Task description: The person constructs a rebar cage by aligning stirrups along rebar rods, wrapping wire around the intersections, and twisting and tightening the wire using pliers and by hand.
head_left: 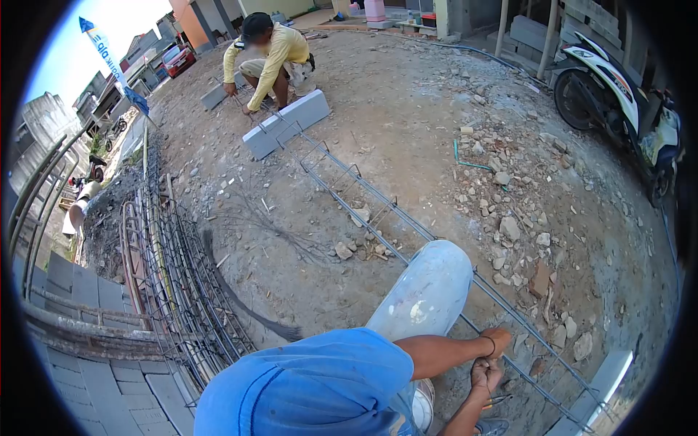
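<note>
A long rebar frame (385, 206) of parallel bars with stirrups runs diagonally across the ground, passing by my raised knee. My left hand (496, 341), with a dark band at the wrist, is closed right beside one of its bars. Just below it, my right hand (486, 373) has its fingers pinched together, close to the same bar. What either hand holds is too small to make out. The frame's far end rests on a grey block (305, 112), its near end by another pale block (609, 374).
A co-worker (280, 54) in a yellow shirt crouches at the far end, both hands low near the bars. Bundled rebar (174, 269) lies at the left. Rubble (510, 229) is scattered on the right, below a parked motorbike (607, 87).
</note>
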Action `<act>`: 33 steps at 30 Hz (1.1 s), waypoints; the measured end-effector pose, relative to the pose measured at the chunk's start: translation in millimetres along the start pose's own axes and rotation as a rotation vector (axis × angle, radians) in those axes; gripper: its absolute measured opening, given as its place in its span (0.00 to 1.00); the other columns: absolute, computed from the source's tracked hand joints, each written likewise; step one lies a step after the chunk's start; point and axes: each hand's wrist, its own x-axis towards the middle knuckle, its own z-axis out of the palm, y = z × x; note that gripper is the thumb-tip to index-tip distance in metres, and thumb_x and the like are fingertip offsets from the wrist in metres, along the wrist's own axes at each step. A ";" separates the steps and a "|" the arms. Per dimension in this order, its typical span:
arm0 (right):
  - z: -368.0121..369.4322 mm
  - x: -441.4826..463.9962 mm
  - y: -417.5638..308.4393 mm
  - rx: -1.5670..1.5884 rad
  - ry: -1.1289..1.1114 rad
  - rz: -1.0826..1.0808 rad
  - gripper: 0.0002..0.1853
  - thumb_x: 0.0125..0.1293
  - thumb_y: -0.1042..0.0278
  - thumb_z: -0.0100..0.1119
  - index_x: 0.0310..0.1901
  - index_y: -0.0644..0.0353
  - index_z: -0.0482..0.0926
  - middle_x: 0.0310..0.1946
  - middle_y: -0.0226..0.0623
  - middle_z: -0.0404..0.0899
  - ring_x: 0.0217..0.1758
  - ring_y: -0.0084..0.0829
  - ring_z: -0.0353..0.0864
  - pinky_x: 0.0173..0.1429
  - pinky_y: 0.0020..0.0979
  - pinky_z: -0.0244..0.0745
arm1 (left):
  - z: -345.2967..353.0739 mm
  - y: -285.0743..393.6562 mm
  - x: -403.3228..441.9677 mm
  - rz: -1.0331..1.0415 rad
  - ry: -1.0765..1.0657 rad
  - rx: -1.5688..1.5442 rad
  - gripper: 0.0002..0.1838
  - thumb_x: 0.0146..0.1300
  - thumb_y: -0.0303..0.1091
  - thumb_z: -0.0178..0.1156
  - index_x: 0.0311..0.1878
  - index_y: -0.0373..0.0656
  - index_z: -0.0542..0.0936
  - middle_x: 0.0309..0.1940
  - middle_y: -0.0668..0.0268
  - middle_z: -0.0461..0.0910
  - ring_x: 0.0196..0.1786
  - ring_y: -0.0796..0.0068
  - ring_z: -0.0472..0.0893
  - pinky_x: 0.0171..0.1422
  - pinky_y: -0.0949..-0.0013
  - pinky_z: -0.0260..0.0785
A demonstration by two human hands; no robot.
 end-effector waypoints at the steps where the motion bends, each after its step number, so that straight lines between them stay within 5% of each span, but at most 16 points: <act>1: -4.8 2.8 -2.2 0.003 -0.003 0.001 0.10 0.75 0.70 0.51 0.50 0.64 0.76 0.38 0.35 0.81 0.34 0.26 0.77 0.36 0.26 0.73 | 2.2 -2.2 1.2 0.024 0.000 0.007 0.11 0.52 0.30 0.74 0.39 0.38 0.88 0.40 0.50 0.88 0.48 0.52 0.88 0.51 0.56 0.81; 7: 29.6 -16.4 25.5 -0.074 0.222 -0.100 0.06 0.73 0.69 0.54 0.46 0.59 0.78 0.33 0.29 0.77 0.33 0.25 0.75 0.34 0.26 0.69 | -6.6 4.2 -3.7 -0.016 -0.012 -0.028 0.11 0.53 0.31 0.74 0.38 0.38 0.87 0.40 0.49 0.87 0.48 0.50 0.87 0.51 0.55 0.81; 13: 33.4 -32.7 36.2 -0.815 0.376 -0.554 0.08 0.72 0.66 0.59 0.48 0.59 0.80 0.35 0.29 0.80 0.32 0.24 0.74 0.36 0.25 0.67 | -11.2 5.2 -4.6 -0.025 0.002 0.006 0.12 0.52 0.31 0.74 0.39 0.38 0.87 0.42 0.49 0.87 0.50 0.51 0.87 0.53 0.56 0.81; 18: 30.4 -27.5 59.0 -1.404 0.398 -1.098 0.12 0.71 0.72 0.59 0.51 0.68 0.80 0.41 0.44 0.85 0.39 0.38 0.84 0.41 0.35 0.76 | -10.8 4.2 -3.0 -0.019 -0.012 -0.009 0.11 0.51 0.29 0.73 0.39 0.38 0.87 0.42 0.48 0.87 0.51 0.50 0.87 0.54 0.55 0.81; 24: 70.7 -50.5 83.6 -1.616 0.534 -1.209 0.13 0.70 0.72 0.56 0.50 0.70 0.82 0.45 0.52 0.84 0.47 0.50 0.85 0.53 0.42 0.78 | -0.8 0.4 4.4 -0.034 0.034 -0.052 0.13 0.49 0.29 0.75 0.39 0.38 0.87 0.43 0.48 0.87 0.52 0.50 0.87 0.54 0.54 0.80; 33: 49.6 -40.1 66.2 -1.749 0.537 -1.295 0.15 0.71 0.66 0.55 0.50 0.69 0.82 0.44 0.54 0.83 0.46 0.54 0.83 0.51 0.45 0.75 | 3.3 1.1 7.5 -0.052 0.014 -0.035 0.13 0.48 0.27 0.73 0.39 0.37 0.87 0.43 0.48 0.87 0.52 0.50 0.87 0.53 0.55 0.81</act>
